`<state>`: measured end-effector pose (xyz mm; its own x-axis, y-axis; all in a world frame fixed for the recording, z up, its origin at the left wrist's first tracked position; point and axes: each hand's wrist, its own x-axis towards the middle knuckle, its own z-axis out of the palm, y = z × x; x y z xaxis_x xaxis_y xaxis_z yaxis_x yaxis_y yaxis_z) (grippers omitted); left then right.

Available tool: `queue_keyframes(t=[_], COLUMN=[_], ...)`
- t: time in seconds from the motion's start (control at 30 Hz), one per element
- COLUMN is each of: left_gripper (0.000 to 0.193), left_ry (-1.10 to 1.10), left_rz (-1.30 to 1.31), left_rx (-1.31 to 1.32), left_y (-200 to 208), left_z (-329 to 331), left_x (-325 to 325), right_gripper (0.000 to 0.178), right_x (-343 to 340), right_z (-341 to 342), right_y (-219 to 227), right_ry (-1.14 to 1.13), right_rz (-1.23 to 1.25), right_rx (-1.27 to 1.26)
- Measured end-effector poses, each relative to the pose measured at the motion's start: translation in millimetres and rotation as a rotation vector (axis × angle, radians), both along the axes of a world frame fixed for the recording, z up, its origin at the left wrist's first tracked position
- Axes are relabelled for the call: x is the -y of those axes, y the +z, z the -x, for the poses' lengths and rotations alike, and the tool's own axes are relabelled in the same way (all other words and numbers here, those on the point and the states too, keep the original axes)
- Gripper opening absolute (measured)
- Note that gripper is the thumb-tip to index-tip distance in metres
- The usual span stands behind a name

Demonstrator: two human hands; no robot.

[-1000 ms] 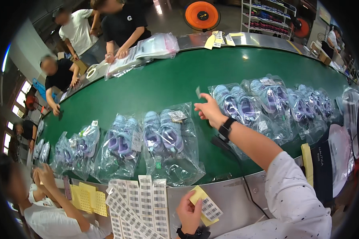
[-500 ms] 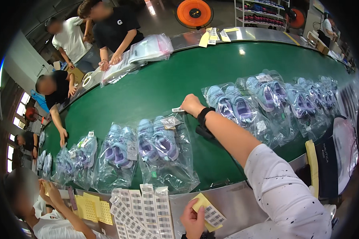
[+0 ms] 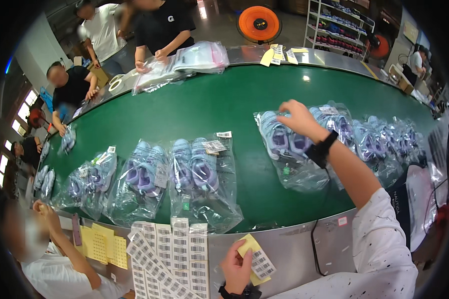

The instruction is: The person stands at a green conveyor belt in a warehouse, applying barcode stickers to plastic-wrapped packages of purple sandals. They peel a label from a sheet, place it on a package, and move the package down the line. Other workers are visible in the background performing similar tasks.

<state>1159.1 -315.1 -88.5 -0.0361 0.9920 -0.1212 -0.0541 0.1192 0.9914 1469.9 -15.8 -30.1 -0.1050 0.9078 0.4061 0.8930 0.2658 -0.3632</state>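
In my left hand [image 3: 236, 267] is a yellow backing sheet of white barcode stickers [image 3: 261, 264], pinched between thumb and fingers near the front edge. My right hand [image 3: 299, 119] hovers over the upper part of a clear bag of light blue and purple shoes [image 3: 279, 137]. Its thumb and forefinger are curved and apart, with nothing visible between them; whether they touch the plastic I cannot tell. To the left lies another bagged pair [image 3: 194, 164], with a small barcode sticker [image 3: 224, 134] at its top right corner.
More bagged shoes [image 3: 144, 169] line the green conveyor belt [image 3: 254, 89] on both sides. Barcode sheets [image 3: 172, 259] cover the near metal ledge, beside yellow sticker sheets [image 3: 102, 244]. A co-worker [image 3: 65, 269] sits at left; others stand across the belt by stacked plastic bags [image 3: 184, 62].
My right hand has left the small barcode sticker at the left bag's corner and moved right, over the neighbouring bag. My left hand still holds its sheet. A far-left co-worker's hand has moved with bagged shoes.
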Motion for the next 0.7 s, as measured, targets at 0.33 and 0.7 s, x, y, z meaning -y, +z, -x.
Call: queue_keyframes(t=[0.33, 0.7], left_gripper=[0.026, 0.019], left_ry=[0.002, 0.137], left_rz=[0.047, -0.056], left_rx=[0.009, 0.012], left_y=[8, 57], left_z=[-12, -19], left_x=[-1, 6], right_gripper=[0.060, 0.026], right_x=[78, 221], right_z=[34, 91], right_y=[-54, 30], right_ry=[0.123, 0.801], right_rz=[0.239, 0.559], right_rx=[-0.484, -0.583])
